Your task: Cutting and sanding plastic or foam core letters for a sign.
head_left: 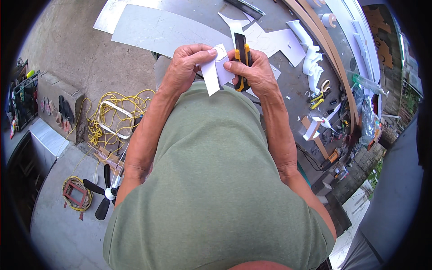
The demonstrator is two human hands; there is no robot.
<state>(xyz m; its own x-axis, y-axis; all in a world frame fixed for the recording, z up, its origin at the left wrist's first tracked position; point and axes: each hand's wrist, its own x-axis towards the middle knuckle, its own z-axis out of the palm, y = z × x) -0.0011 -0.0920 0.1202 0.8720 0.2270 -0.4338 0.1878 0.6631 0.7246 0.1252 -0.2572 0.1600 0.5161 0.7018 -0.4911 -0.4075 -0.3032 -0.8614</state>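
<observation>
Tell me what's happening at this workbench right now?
A person in a green shirt holds a small white cut piece over the workbench. The left hand pinches it with thumb and fingers, while the right hand grips a yellow and black utility knife against the piece's edge. White offcuts and sheets lie on the bench beyond the hands, and a coil of yellow cord lies on the floor to the left.

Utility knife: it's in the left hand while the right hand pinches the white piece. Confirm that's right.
Not right. The head view shows the yellow and black utility knife in the right hand, not the left. Both hands pinch the white piece; the left hand holds only that piece.
</observation>
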